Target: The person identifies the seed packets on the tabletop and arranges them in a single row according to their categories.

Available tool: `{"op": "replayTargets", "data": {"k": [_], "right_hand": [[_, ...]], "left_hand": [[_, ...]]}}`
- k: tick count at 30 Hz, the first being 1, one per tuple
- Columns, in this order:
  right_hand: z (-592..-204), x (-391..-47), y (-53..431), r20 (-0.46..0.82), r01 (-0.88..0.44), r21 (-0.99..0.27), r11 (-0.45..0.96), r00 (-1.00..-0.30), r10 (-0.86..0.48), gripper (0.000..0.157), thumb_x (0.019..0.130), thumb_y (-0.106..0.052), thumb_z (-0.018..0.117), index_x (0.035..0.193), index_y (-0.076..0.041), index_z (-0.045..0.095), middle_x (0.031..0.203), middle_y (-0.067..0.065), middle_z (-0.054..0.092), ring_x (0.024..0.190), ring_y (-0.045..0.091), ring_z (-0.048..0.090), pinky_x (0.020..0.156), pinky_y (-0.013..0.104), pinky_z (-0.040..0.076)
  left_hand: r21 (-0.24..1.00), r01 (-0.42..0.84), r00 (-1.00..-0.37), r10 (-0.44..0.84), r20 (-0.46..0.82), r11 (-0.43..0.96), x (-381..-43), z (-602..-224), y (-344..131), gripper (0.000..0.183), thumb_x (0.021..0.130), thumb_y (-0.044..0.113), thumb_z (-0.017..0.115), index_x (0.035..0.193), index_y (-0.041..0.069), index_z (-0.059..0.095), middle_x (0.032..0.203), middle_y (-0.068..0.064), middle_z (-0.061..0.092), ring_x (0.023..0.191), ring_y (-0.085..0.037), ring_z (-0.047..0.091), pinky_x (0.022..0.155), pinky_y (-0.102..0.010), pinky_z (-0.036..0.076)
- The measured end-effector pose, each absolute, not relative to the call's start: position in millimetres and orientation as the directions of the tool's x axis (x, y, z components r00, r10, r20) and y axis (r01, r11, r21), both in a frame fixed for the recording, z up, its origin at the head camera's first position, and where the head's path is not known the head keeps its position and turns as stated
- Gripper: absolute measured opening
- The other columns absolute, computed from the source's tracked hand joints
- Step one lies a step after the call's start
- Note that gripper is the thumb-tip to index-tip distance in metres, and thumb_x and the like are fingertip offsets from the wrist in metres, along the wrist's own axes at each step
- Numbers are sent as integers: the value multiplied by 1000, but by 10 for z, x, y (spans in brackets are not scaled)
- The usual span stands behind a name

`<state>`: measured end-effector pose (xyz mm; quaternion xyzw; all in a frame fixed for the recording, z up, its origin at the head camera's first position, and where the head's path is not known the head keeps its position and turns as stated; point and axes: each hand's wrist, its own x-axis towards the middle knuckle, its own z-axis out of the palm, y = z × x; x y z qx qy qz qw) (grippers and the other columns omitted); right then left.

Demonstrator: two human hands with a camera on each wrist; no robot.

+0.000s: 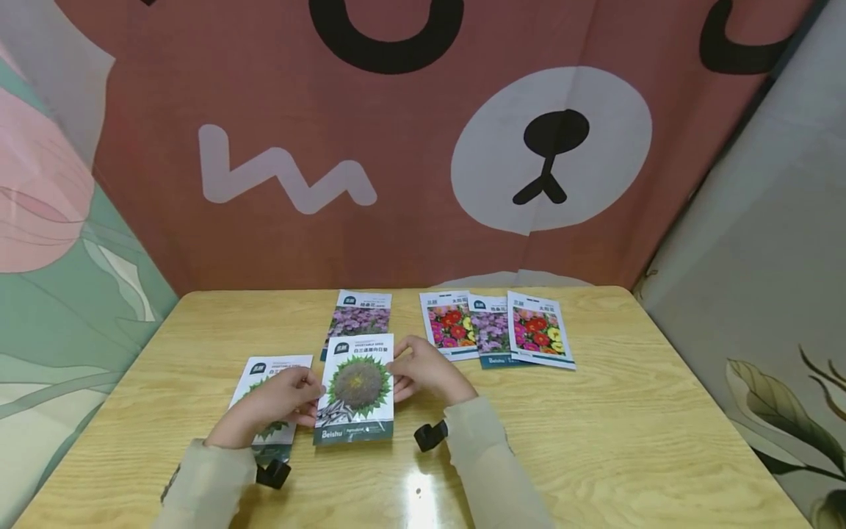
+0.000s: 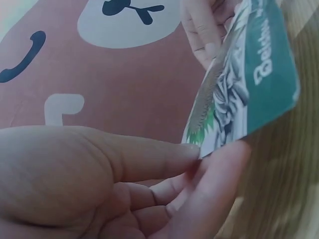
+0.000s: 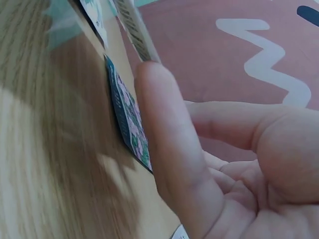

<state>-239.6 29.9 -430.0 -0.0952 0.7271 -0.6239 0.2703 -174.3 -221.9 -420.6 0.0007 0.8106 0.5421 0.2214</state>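
Sunflower seed packet [image 1: 357, 386] held above the tabletop [image 1: 595, 448], its opposite side edges pinched by the fingers of the left hand [image 1: 284, 397] and right hand [image 1: 425, 367]; positioning is presumably in hand, and even lowering (without creasing) would be called for.

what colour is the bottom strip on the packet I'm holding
The strip is green with white lettering, clearest in left wrist view.

bare tabletop [image 1: 628, 426] gives free passage right of the held packet [image 1: 357, 393], beyond the right hand [image 1: 426, 367]. left of it, the left hand [image 1: 280, 397] and a second packet [image 1: 269, 435] beneath block the way. on its near side, wood shows between the two sleeves [image 1: 492, 455]. a purple-flower packet [image 1: 359, 322] lies just behind it; behind and right, a narrow gap precedes three overlapping packets [image 1: 489, 334].
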Motion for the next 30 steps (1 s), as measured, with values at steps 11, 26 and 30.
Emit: {"op": "replayTargets", "data": {"k": [11, 26, 30], "right_hand": [[-4379, -2345, 188, -332, 237, -940, 247, -810, -483, 25, 91, -5, 59, 109, 1, 44, 67, 22, 61, 47, 27, 62, 54, 43, 56], [-4424, -2246, 45, -332, 217, -936, 276, -804, -493, 22, 91, -3, 57, 107, 2, 43, 66, 26, 61, 47, 30, 62, 51, 42, 55], [-4438, -2223, 4, -333, 214, -935, 284, -806, -489, 21, 90, -2, 57, 105, 2, 43, 66, 27, 61, 48, 32, 63, 49, 41, 55]], "left_hand": [[834, -268, -877, 237, -419, 483, -1746, -4204, -2315, 16, 98, 8, 45, 95, -6, 51, 73, -12, 57, 57, -16, 61, 57, -32, 56], [760, -269, -887, 156, -435, 591, -1700, -4210, -2349, 16, 96, 4, 47, 83, -3, 53, 69, -12, 57, 55, -17, 62, 52, -29, 54], [736, -260, -896, 129, -425, 625, -1690, -4233, -2359, 18, 95, 5, 49, 79, -2, 53, 66, -12, 57, 53, -19, 62, 50, -30, 53]]}}
